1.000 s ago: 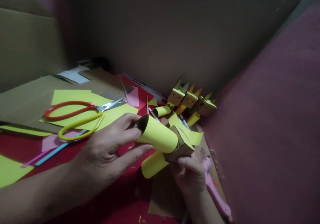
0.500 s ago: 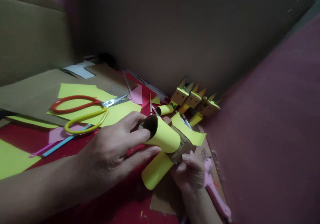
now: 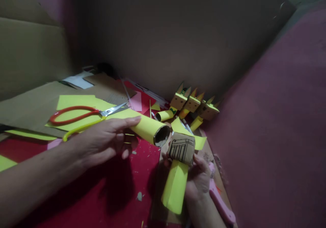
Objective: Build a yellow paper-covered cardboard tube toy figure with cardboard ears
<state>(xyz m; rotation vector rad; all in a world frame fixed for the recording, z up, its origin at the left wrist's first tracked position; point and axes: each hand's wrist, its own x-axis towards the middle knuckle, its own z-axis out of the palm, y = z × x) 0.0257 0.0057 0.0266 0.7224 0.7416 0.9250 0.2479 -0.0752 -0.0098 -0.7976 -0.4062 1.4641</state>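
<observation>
My left hand point(image 3: 114, 138) grips a yellow paper-covered tube point(image 3: 150, 129), its dark hollow end facing right. In my right hand point(image 3: 198, 173) is a small cardboard box point(image 3: 182, 148) with black line drawings on it, pinched at its sides. A yellow paper tube point(image 3: 175, 187) hangs down from the box, and a curved yellow strip point(image 3: 200, 141) shows behind it. A small gap separates the held tube's open end from the box.
Red-and-yellow scissors point(image 3: 76, 114) lie on yellow paper point(image 3: 76, 100) at the left. Several cardboard box figures with pointed tops point(image 3: 193, 102) stand at the back. A pink glue gun point(image 3: 221, 204) lies at the right, on cardboard.
My left hand has moved left with the tube, which has swung round so its open end faces right. The box in my right hand has turned, showing its drawn face.
</observation>
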